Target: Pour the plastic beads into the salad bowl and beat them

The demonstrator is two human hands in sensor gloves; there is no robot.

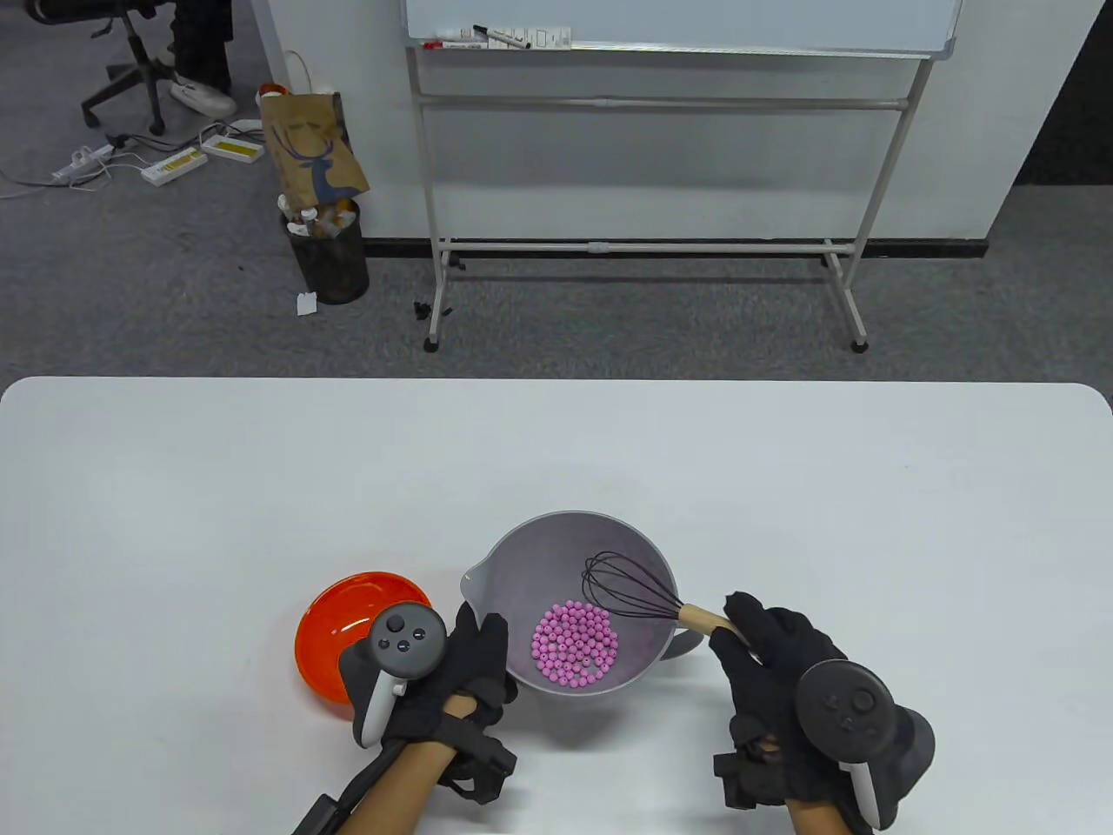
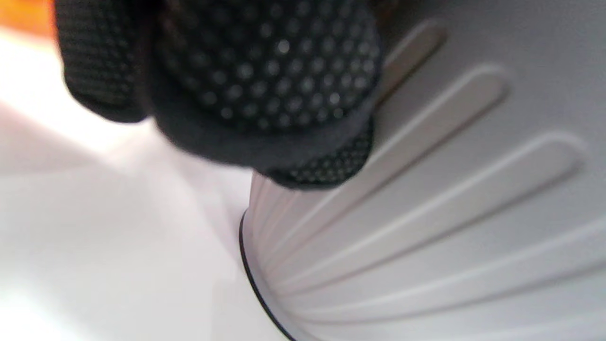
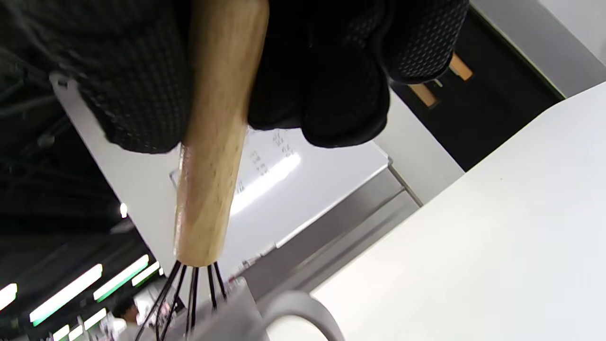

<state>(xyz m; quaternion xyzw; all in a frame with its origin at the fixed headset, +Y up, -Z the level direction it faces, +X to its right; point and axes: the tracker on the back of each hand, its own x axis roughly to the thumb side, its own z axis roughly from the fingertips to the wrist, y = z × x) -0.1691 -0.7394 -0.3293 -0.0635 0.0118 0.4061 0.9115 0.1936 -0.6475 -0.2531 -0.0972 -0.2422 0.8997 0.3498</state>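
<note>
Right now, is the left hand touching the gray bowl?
Touching. In the left wrist view, the left hand has its fingertips pressed against the ribbed outer wall of the salad bowl, no gap between them.

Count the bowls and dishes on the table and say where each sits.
2: the grey plastic salad bowl near the table's front centre, holding pink beads; the shallow orange dish just left of it, partly hidden under the left hand.
</note>
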